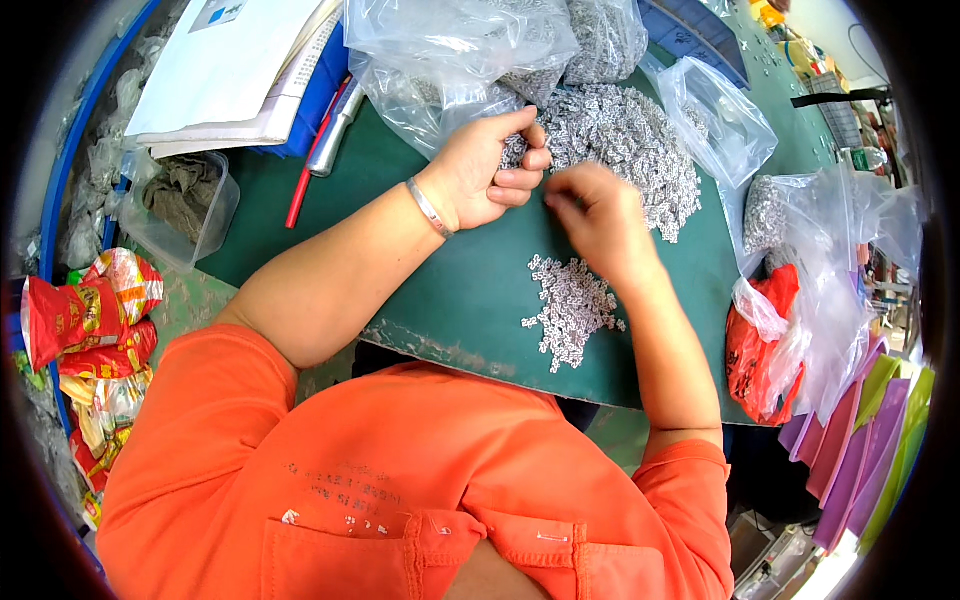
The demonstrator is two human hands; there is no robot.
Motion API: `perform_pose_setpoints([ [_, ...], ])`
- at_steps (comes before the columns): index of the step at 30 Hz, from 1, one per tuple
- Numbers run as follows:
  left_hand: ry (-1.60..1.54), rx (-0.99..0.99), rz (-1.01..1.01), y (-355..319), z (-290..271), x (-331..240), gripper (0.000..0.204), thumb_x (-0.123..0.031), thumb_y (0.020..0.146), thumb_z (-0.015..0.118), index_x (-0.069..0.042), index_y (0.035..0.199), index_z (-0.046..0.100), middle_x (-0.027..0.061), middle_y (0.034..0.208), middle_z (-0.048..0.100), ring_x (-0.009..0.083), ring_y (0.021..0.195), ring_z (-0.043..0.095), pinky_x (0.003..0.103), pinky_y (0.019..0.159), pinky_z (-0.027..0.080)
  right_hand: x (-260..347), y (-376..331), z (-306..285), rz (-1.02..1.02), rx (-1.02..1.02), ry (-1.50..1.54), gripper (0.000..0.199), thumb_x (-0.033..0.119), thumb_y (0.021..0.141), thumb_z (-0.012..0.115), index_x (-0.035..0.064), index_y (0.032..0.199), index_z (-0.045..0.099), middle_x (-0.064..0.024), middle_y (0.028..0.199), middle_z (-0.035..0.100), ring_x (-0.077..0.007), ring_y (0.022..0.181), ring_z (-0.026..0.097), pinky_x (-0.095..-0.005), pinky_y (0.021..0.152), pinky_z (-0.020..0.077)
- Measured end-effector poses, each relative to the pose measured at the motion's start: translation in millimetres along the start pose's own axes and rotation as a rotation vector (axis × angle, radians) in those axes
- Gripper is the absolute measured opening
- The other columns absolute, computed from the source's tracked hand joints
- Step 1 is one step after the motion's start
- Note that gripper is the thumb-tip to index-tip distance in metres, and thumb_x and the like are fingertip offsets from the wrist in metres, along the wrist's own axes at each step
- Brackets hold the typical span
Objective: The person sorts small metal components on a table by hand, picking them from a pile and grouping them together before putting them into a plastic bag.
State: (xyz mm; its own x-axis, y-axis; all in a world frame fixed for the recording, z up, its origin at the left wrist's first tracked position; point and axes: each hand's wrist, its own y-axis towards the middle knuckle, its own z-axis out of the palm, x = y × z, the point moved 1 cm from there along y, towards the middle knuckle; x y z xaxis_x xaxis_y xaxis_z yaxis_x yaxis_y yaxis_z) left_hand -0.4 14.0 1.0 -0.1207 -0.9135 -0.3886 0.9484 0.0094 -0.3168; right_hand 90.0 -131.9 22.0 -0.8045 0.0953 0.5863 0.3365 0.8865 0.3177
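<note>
My left hand (pixel 490 172), with a silver bracelet (pixel 430 208) on its wrist, is raised at the near side of a large heap of small silver number-shaped pieces (pixel 640 150). Its fingers are curled in, and whatever they hold is too small to make out. Close by on the right, my right hand (pixel 603 222) is closed, thumb against fingers, slightly blurred; its contents are hidden. Below it, a smaller pile of the same silver pieces (pixel 570 310) lies near the front edge of the green tabletop (pixel 450 310).
Clear plastic bags (pixel 460 50) stand behind the heap. A red pen (pixel 312 165), a silver marker-like tube (pixel 335 130) and papers (pixel 215 75) on a blue bin lie left, beside a clear tub (pixel 215 215) with a cloth. More bags (pixel 820 270) and a red bag (pixel 765 340) sit right.
</note>
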Motion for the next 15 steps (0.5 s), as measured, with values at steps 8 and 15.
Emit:
perform_pose_setpoints([
  [8,-0.043,0.043,0.100,-0.9,-4.6,-1.7,0.030,-0.031,0.099,0.040,-0.009,0.081,0.048,0.0017,0.066,0.045,0.0070,0.042,0.033,0.019,0.033,0.024,6.1,-2.2,-2.0,0.111,0.073,0.037,0.011,-0.003,0.071,0.064,0.0016,0.081,0.062,-0.0133,0.079,0.059,-0.0306,0.072,0.061,-0.0368,0.065,0.0498],
  [15,0.292,-0.286,-0.048,-15.1,17.7,11.1,0.034,-0.037,0.097,0.044,-0.006,0.085,0.051,0.0051,0.072,0.051,0.0071,0.047,0.037,0.019,0.036,0.025,8.2,11.2,-26.5,0.232,-0.083,0.417,0.008,-0.002,0.079,0.064,0.0015,0.087,0.064,-0.0045,0.082,0.063,-0.0096,0.069,0.061,-0.0228,0.060,0.0488],
])
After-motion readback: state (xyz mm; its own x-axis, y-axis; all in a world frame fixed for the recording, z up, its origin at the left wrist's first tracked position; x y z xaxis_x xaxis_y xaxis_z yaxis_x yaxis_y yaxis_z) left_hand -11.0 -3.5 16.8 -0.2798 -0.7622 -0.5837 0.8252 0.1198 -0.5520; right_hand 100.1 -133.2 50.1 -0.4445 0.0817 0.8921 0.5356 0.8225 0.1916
